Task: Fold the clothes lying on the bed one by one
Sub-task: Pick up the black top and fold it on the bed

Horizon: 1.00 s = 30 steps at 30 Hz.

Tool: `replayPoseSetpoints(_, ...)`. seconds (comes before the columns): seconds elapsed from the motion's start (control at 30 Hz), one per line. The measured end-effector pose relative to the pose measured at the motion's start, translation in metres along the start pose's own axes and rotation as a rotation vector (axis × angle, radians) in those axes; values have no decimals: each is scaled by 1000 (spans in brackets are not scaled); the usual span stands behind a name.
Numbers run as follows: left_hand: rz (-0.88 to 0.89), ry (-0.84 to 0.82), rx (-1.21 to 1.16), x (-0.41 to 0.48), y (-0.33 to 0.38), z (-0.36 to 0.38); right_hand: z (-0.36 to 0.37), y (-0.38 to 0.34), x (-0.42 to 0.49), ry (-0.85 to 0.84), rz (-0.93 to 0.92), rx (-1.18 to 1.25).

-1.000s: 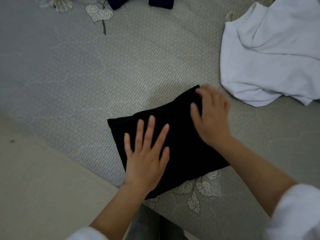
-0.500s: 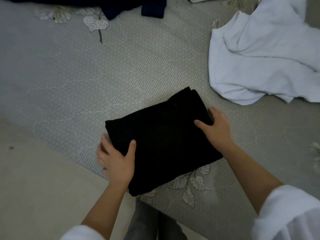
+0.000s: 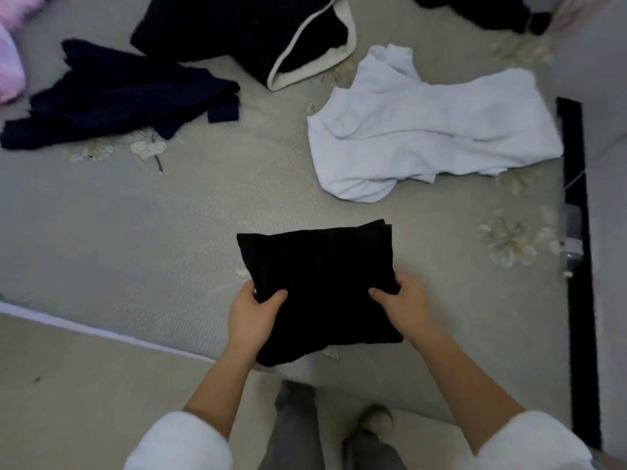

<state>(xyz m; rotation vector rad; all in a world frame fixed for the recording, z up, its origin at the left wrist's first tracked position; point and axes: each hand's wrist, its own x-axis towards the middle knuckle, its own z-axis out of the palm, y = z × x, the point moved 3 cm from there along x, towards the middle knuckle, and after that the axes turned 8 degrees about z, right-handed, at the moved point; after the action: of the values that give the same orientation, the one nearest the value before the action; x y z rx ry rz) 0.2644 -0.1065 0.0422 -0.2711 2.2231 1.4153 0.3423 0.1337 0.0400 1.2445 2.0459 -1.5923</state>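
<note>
A folded black garment point(image 3: 322, 279) forms a thick square near the bed's front edge. My left hand point(image 3: 252, 317) grips its left side, thumb on top and fingers underneath. My right hand point(image 3: 405, 305) grips its right side the same way. Whether its near edge is raised off the grey bed cover point(image 3: 135, 239) I cannot tell. Unfolded clothes lie farther back: a crumpled white top point(image 3: 434, 130) at the right, a dark navy garment point(image 3: 115, 96) at the left, and a black garment with a cream lining point(image 3: 258, 32) at the back middle.
Another black garment point(image 3: 481, 8) lies at the far right back, and something pink point(image 3: 10, 56) at the far left. A black strip point(image 3: 576, 266) runs down the bed's right side. The beige floor point(image 3: 84, 385) and my legs point(image 3: 298, 429) are below the bed edge.
Both hands went from pressing flat on the black garment to gripping its two sides. The camera view pulled back, showing more clothes at the back of the bed.
</note>
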Motion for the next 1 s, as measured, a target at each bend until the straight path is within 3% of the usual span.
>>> replayPoseSetpoints(0.37, 327, -387, 270, -146, 95, 250, -252, 146, -107, 279, 71, 156)
replayPoseSetpoints(0.7, 434, -416, 377, -282, 151, 463, -478, 271, -152, 317, 122, 251)
replayPoseSetpoints(1.0, 529, -409, 337, -289, 234, 561, -595, 252, -116, 335, 57, 248)
